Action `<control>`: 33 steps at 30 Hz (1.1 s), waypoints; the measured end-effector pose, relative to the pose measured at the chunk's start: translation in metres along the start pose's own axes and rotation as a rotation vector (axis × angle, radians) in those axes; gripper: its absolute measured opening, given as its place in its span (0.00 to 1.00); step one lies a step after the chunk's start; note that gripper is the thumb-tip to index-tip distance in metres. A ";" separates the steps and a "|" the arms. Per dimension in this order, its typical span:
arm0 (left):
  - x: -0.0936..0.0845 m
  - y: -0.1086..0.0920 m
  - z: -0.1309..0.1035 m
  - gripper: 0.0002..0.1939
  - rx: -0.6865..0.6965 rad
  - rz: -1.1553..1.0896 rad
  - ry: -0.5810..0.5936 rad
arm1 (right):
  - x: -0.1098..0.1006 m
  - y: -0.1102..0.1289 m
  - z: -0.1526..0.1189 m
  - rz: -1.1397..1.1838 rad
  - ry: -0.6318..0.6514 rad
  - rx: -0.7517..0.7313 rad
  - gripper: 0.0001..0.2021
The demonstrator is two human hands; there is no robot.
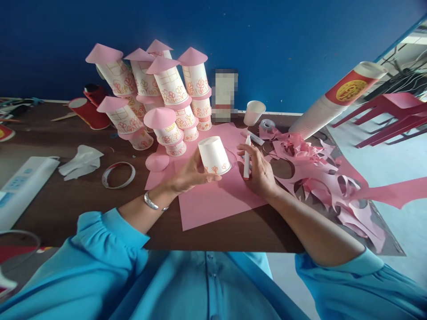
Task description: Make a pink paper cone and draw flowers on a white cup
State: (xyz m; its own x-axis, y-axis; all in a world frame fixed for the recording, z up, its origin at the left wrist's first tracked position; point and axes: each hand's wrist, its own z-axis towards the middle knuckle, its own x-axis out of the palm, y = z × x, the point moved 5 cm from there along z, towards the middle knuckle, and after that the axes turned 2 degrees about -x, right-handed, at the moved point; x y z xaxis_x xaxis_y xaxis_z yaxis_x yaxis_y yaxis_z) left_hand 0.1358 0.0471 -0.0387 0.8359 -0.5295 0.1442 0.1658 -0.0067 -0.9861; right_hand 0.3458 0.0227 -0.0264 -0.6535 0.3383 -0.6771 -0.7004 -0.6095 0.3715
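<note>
My left hand (pixel 195 172) holds a white paper cup (pixel 214 154) upside down, its rim at the bottom, with small orange flowers drawn near that rim. My right hand (pixel 260 171) grips a white marker (pixel 247 158) with red at its lower end, just right of the cup and apart from it. Beneath both hands lie pink paper sheets (pixel 216 204). Behind my left hand stand several cup towers (pixel 171 89) with pink cone roofs and drawn flowers. A loose pink cone (pixel 157 162) rests at the left edge of the pink paper.
Pink paper scraps (pixel 347 191) cover the right side. A leaning stack of cups (pixel 320 113) rises behind them. One white cup (pixel 255 113) stands near the blue wall. On the left are a tape roll (pixel 118 175), crumpled white paper (pixel 82 162) and a power strip (pixel 28 186).
</note>
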 end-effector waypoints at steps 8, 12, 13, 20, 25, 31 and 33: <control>-0.003 0.003 0.008 0.44 0.155 0.253 -0.036 | 0.004 -0.001 -0.001 -0.003 0.045 -0.002 0.21; -0.005 0.005 0.010 0.45 0.173 0.326 -0.048 | 0.006 -0.002 -0.002 -0.007 0.107 -0.003 0.25; -0.004 0.005 0.010 0.45 0.167 0.349 -0.040 | 0.007 -0.002 -0.002 -0.010 0.122 -0.007 0.27; 0.001 0.000 0.004 0.42 0.109 0.657 -0.036 | 0.010 -0.006 -0.001 -0.057 0.192 0.020 0.30; 0.003 0.001 0.005 0.43 0.153 0.766 -0.016 | 0.014 -0.009 -0.001 -0.104 0.208 0.049 0.29; 0.003 0.002 0.007 0.52 0.132 0.706 0.045 | 0.016 -0.010 0.000 -0.103 0.188 0.059 0.27; 0.000 0.003 0.007 0.57 0.096 0.661 0.057 | 0.016 -0.011 0.000 -0.102 0.181 0.062 0.25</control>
State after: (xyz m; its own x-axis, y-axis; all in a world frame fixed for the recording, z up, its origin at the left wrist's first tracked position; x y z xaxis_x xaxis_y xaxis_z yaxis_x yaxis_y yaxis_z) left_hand 0.1397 0.0530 -0.0413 0.7488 -0.4406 -0.4951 -0.3237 0.4088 -0.8533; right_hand 0.3433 0.0348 -0.0408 -0.5199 0.2581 -0.8143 -0.7804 -0.5312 0.3299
